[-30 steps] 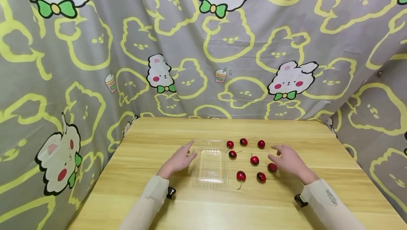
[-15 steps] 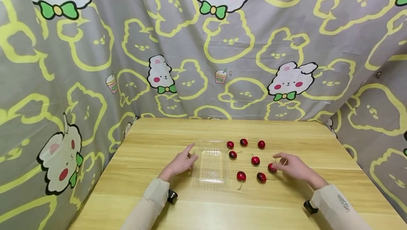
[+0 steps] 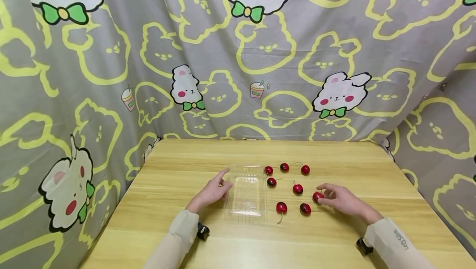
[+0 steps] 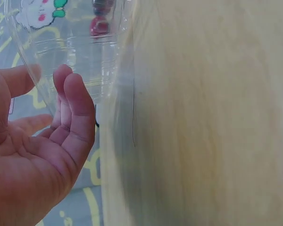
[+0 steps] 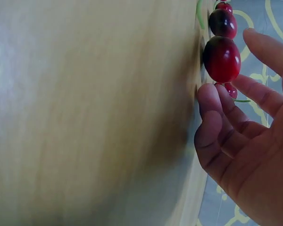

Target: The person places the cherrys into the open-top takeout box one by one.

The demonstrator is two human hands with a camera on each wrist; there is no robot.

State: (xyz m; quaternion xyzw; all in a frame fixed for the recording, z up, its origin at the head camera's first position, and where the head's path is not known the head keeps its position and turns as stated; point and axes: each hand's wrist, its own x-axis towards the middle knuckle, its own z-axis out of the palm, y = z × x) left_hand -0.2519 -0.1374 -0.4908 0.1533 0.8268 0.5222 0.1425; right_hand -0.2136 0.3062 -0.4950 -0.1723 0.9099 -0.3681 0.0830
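Observation:
My right hand (image 3: 343, 199) is beside a dark red cherry (image 3: 317, 197), fingers bent around its right side with a gap between thumb and forefinger. In the right wrist view that cherry (image 5: 222, 60) lies just past the fingertips (image 5: 209, 96), apparently not pinched; contact is hard to tell. My left hand (image 3: 211, 190) is at the left side of a clear plastic container (image 3: 245, 212), its forefinger stretched out and the other fingers loosely bent. The left wrist view has the container's clear wall (image 4: 80, 47) just behind the fingers; whether they touch it cannot be told.
Several more cherries with stems lie between the container and my right hand, among them one in the middle (image 3: 298, 189) and one nearer me (image 3: 281, 207). A wooden table (image 3: 238, 244) carries everything. Patterned cloth (image 3: 223, 54) hangs behind and at both sides.
My right hand has come down from above and right of the cherry to beside it, its fingers now around the fruit's right side. The left hand has barely moved; the container stays put.

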